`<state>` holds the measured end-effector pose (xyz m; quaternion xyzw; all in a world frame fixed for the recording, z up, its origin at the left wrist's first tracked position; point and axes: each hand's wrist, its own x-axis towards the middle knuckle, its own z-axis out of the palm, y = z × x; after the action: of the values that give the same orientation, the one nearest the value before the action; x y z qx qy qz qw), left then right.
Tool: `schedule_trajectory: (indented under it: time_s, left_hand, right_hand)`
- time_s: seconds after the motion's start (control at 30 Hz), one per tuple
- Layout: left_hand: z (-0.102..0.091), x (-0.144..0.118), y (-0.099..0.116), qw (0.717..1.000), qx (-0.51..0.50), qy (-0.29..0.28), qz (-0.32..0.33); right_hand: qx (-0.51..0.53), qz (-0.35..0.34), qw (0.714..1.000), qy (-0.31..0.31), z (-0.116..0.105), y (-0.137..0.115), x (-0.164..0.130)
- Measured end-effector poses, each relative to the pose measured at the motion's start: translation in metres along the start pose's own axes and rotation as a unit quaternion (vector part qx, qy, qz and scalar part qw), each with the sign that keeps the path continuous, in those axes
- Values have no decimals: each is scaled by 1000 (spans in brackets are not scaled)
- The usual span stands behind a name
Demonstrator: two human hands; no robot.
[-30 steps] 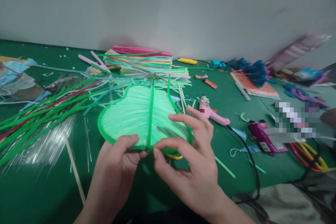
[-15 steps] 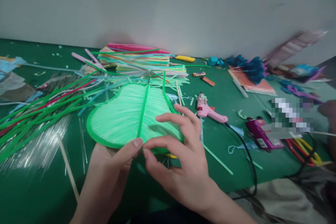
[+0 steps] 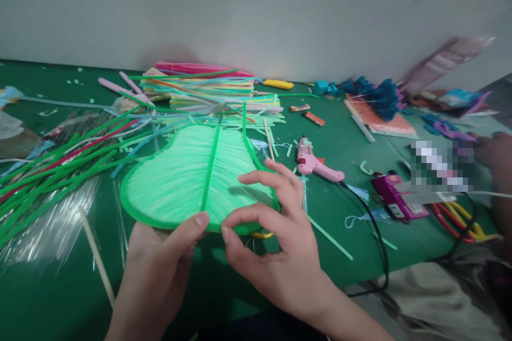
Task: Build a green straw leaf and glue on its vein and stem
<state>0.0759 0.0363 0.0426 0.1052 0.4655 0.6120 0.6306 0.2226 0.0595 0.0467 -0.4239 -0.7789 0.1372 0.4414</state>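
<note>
Both hands hold a craft leaf (image 3: 176, 173) of light green fuzzy fibre, edged with a darker green pipe cleaner and with a green midrib down its middle. My left hand (image 3: 164, 261) grips its near edge, thumb on top close to the midrib's base; its other fingers are hidden underneath. With thumb and index finger, my right hand (image 3: 276, 224) pinches the near rim just right of there, its other fingers spread above the leaf's right side. A loose end of the edging (image 3: 245, 122) sticks up at the far right of the leaf.
Pipe cleaner bundles (image 3: 208, 85) and lilac scissors (image 3: 126, 89) lie at the back. Green stems (image 3: 72, 165) spread leftwards. To the right are a pink glue gun (image 3: 320, 165) with a black cord (image 3: 376, 234), a purple box (image 3: 400, 202) and another person's hand (image 3: 496, 154).
The leaf and my left hand have shifted slightly left. My right hand's pinch has slid rightwards along the rim, widening the gap between the thumbs. More of the other person's hand shows.
</note>
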Motion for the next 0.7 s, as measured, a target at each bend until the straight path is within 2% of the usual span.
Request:
schedule_trajectory:
  time_s: [0.13, 0.27, 0.37, 0.47, 0.7]
  left_hand:
    - [1, 0, -4, 998, 28, 21, 56]
    - [1, -4, -14, 1000, 10, -1, 20]
    - [-1, -6, -21, 1000, 5, 18, -7]
    - [-1, -5, -22, 999, 21, 42, 0]
    - [2, -1, -16, 998, 36, 40, 14]
  right_hand:
    - [33, 18, 999, -11, 1, 2, 1]
    - [59, 13, 998, -3, 5, 4, 3]
    - [72, 10, 997, 3, 10, 6, 1]
    - [72, 18, 997, 12, 12, 7, -1]
    - [67, 16, 998, 12, 9, 5, -2]
